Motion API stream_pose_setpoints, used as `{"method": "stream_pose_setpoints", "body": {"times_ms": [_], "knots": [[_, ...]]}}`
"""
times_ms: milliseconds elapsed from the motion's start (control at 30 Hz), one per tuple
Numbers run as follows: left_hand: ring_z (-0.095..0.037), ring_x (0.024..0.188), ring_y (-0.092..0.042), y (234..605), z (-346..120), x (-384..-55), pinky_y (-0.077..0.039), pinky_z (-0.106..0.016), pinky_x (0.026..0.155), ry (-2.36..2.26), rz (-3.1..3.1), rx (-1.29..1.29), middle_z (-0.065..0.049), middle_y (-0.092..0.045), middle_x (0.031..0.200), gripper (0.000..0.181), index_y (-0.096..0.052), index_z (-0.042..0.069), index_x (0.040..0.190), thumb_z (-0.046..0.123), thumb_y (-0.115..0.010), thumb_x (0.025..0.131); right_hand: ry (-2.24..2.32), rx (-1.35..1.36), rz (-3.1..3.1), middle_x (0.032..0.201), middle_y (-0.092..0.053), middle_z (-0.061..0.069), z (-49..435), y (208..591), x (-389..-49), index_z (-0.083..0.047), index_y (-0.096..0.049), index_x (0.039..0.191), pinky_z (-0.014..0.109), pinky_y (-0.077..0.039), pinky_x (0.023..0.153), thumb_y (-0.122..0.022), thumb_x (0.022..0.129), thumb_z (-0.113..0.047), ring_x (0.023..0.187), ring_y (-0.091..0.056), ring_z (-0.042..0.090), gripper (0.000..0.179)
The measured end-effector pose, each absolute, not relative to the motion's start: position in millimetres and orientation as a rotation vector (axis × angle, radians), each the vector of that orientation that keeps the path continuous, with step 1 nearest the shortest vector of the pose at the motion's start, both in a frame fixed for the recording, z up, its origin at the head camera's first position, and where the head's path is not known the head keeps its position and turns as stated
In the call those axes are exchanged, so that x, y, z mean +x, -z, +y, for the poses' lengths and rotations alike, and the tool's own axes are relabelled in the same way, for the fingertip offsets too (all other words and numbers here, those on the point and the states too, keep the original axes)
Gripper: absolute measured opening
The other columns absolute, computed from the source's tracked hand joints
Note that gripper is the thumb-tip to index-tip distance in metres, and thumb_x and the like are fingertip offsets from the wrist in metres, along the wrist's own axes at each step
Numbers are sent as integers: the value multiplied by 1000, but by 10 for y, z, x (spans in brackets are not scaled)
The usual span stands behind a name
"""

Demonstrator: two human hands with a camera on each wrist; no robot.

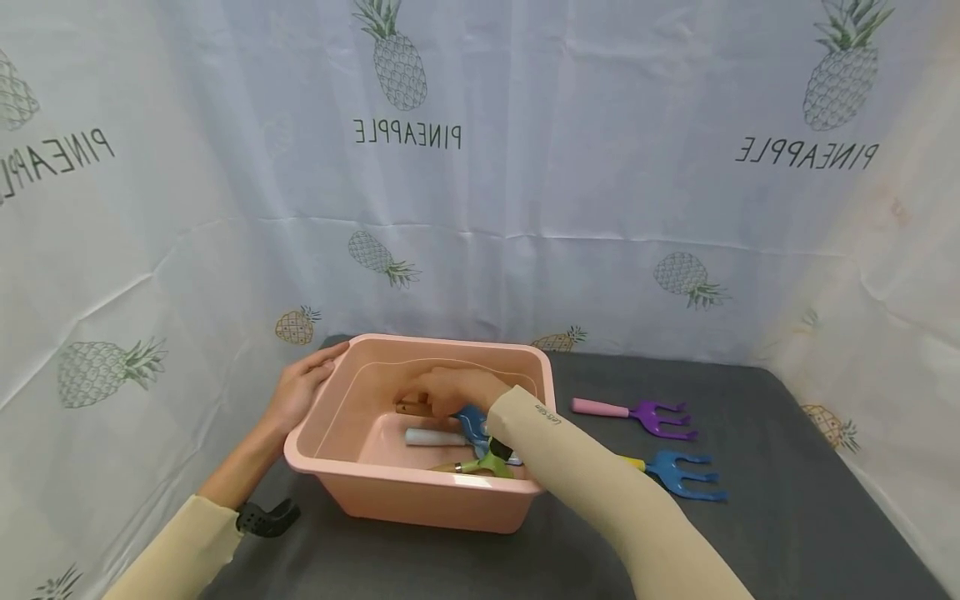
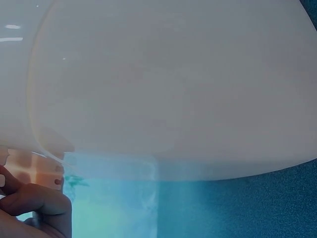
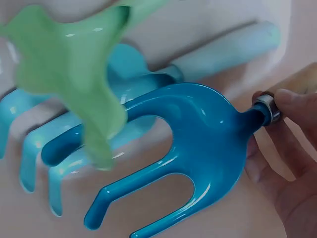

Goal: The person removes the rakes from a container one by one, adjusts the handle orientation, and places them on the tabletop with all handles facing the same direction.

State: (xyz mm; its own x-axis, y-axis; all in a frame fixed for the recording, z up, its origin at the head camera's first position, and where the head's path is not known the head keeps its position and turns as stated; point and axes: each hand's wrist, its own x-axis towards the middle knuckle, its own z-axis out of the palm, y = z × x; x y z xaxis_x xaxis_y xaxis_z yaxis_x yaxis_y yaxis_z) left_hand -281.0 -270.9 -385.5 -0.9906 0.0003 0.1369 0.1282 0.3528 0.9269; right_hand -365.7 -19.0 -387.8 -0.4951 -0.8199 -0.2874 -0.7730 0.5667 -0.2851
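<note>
One left hand (image 1: 300, 390) is gripping a pink basin (image 1: 420, 504) by its edge; the right hand (image 1: 453, 390) is grasping a blue fork (image 3: 210, 131); mirrored "PINEAPPLE" (image 1: 407, 134) is showing beyond.

One plastic basin (image 1: 427, 504) is holding three hand rakes (image 3: 213, 121). Two more rakes (image 1: 645, 412) are lying right of the right hand (image 1: 453, 390).

Mirrored "PINEAPPLE" (image 1: 407, 134) on curtain (image 1: 600, 187)

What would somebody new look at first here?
Probably the pink tub on the dark table, with the right hand inside it holding a blue fork. Then maybe the purple fork and yellow-handled fork to its right, and the pineapples printed on the curtain behind.
</note>
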Motion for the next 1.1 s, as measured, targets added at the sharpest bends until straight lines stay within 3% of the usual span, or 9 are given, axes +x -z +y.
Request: {"method": "stream_pose_setpoints", "body": {"times_ms": [133,300,667,733,900,1100], "knots": [[21,101,-53,3863,-2713,-2817,-49,-7,86,1682,-2507,-119,-18,-46,159,45,-48,10,156,23,-42,112,200,-1340,2399,111,-64,0,-193,3872,-3703,-25,-55,152,21,-31,52,-61,84,16,80,-51,14,79],[22,100,-53,3879,-2725,-2812,-48,-7,85,1652,-2518,-112,-18,-49,157,45,-49,10,155,23,-43,112,154,-1383,2431,126,-67,-1,-185,3863,-3669,-26,-56,151,19,-40,59,-61,85,14,96,-57,15,77],[21,101,-53,3863,-2710,-2833,-49,-8,85,1670,-2507,-116,-18,-47,159,46,-48,11,156,24,-42,112,198,-1389,2385,128,-61,-2,-164,3757,-3691,-22,-57,150,17,-40,60,-54,82,21,97,-57,16,80],[21,102,-53,3866,-2708,-2833,-50,-8,86,1677,-2505,-121,-18,-47,159,46,-48,11,156,25,-42,112,181,-1383,2380,130,-60,-3,-162,3740,-3692,-22,-56,151,17,-38,60,-53,81,23,96,-55,16,83],[21,103,-53,3888,-2709,-2826,-50,-8,86,1690,-2495,-137,-19,-46,159,46,-47,9,155,24,-42,112,129,-1300,2372,122,-58,-6,-165,3703,-3686,-30,-54,152,22,-30,54,-49,79,26,75,-47,14,92],[21,104,-52,3889,-2707,-2830,-49,-7,87,1690,-2493,-142,-19,-46,160,46,-47,9,156,26,-42,113,161,-1256,2344,125,-57,-8,-171,3600,-3650,-33,-57,147,24,-27,50,-49,81,24,65,-41,13,88]]}}
